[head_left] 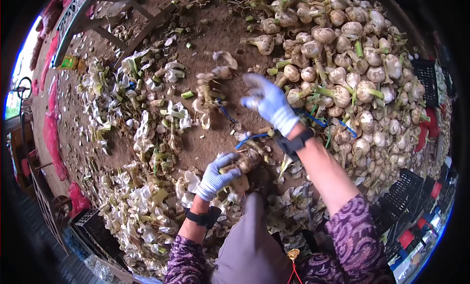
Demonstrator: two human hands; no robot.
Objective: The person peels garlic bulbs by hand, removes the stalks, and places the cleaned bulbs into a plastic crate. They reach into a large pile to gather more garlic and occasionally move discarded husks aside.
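My left hand (pixel 215 178), in a striped knit glove, is closed around a dirty garlic bulb (pixel 248 160) low in the middle, just above my knee. My right hand (pixel 268 101), in the same kind of glove, reaches to the edge of the garlic heap (pixel 342 73) with its fingers spread and nothing in them. Left of it, a bunch of cut stems and peels (pixel 213 90) is smeared by motion. Blue ties (pixel 252 138) lie on the soil between and beside my hands.
White peels and stem ends (pixel 142 205) cover the ground on the left. Black plastic crates (pixel 404 188) stand at the right, another crate (pixel 95 232) at lower left. A wooden frame (pixel 122 24) stands at upper left, with pink netting (pixel 53 132) along that side.
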